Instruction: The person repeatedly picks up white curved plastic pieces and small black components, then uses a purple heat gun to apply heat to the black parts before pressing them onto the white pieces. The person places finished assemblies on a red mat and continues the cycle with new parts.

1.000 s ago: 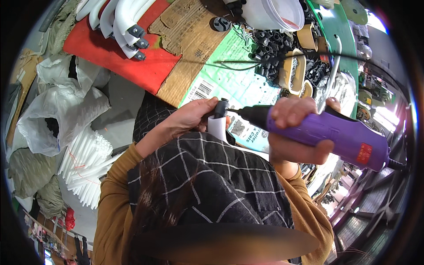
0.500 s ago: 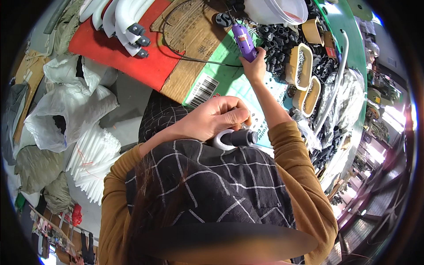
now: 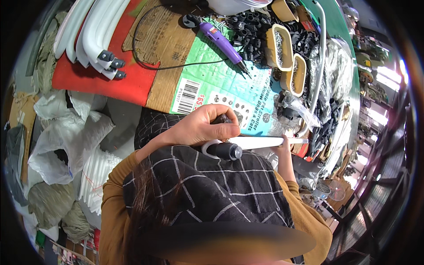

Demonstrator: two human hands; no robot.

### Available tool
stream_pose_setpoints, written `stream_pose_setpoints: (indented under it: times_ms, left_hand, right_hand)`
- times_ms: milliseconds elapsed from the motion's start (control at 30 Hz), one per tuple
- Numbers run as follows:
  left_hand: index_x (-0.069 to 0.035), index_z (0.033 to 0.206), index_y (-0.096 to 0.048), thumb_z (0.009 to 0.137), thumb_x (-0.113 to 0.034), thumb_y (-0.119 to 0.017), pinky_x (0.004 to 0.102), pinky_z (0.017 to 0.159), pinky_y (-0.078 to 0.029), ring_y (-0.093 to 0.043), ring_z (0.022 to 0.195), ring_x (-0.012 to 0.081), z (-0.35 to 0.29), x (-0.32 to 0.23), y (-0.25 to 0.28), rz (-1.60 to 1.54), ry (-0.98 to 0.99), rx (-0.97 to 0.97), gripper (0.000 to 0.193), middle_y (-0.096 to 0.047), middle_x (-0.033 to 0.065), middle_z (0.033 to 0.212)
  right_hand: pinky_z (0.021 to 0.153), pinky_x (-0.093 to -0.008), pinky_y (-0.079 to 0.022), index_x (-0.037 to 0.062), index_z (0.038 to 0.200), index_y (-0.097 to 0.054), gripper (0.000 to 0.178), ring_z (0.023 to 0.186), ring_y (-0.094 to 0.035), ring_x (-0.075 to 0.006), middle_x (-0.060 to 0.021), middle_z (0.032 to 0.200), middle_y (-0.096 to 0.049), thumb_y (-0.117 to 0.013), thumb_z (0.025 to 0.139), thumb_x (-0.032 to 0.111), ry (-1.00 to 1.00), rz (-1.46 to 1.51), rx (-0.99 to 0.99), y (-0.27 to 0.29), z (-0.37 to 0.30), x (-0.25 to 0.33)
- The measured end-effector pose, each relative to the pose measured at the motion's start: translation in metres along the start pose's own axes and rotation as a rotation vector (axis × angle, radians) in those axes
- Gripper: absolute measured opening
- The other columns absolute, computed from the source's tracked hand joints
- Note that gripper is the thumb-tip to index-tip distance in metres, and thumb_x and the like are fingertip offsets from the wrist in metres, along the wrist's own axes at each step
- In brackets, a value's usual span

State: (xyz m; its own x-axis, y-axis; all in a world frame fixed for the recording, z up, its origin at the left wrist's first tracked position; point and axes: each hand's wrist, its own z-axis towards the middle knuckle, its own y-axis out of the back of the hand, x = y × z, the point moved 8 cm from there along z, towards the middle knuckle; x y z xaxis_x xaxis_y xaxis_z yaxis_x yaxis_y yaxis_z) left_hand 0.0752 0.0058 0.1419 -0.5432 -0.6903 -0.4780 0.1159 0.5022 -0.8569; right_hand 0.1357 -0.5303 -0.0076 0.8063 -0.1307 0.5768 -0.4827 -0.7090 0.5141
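At upper right, tan tubs (image 3: 270, 52) hold screws (image 3: 279, 46); left hand (image 3: 206, 127) pinching dark piece (image 3: 222, 119), right hand (image 3: 284, 147) gripping white tube (image 3: 256, 142).

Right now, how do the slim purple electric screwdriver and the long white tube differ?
The slim purple electric screwdriver lies on the green-and-blue printed sheet; the long white tube sits in the right hand. Across the picture, the screwdriver slants while the tube runs nearly level. Both are long and narrow.
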Motion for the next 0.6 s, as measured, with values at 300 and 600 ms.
stream_pose_setpoints:
  times_ms: [300, 600]
  left_hand:
    - [-0.010, 0.116, -0.054, 0.086, -0.017, -0.061, 0.0321, 0.076, -0.048, -0.058, 0.084, 0.0192, 0.022, -0.034, 0.186, 0.921, -0.372, -0.831, 0.032, -0.060, 0.0102, 0.097]
    - [-0.017, 0.115, -0.057, 0.076, -0.018, -0.068, 0.0430, 0.096, -0.039, -0.046, 0.115, 0.0330, 0.012, -0.056, 0.222, 1.533, -0.393, -1.136, 0.041, -0.050, 0.0176, 0.125]
  right_hand:
    - [0.060, -0.0459, -0.050, 0.0081, 0.073, -0.046, 0.022, 0.058, -0.053, -0.0243, -0.0091, 0.061, -0.050, -0.048, 0.088, 0.023, 0.666, 0.329, 0.014, 0.094, 0.014, 0.263]
    - [0.044, -0.0336, -0.047, -0.0009, 0.112, -0.048, 0.037, 0.051, -0.057, -0.0200, -0.0097, 0.069, -0.059, -0.057, 0.078, 0.008, 1.247, -0.817, 0.004, -0.073, -0.170, 0.250]
